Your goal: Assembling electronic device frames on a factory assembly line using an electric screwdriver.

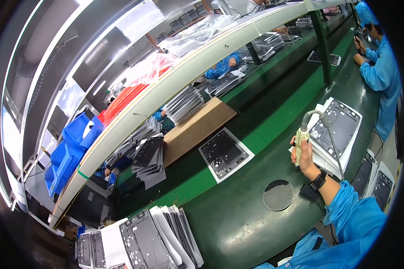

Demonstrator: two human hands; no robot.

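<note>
Blue sleeve (357, 217) at four o'clock extends toward eleven, where the right hand (306, 158) is curled around a pale green tool (302, 136) at three o'clock, long axis nearly twelve-to-six, cord (306, 118) at its twelve end, while the left hand's state one cannot tell.

right grip (306, 158) around pale-green tool (302, 135); panel stack (342, 126) just beside

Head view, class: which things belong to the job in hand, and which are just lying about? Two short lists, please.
Seemingly in the job:
right hand, gripping the tool
its cable
dark panel beside them

Seemingly just lying about:
blue bins
cardboard box
clear plastic
</note>
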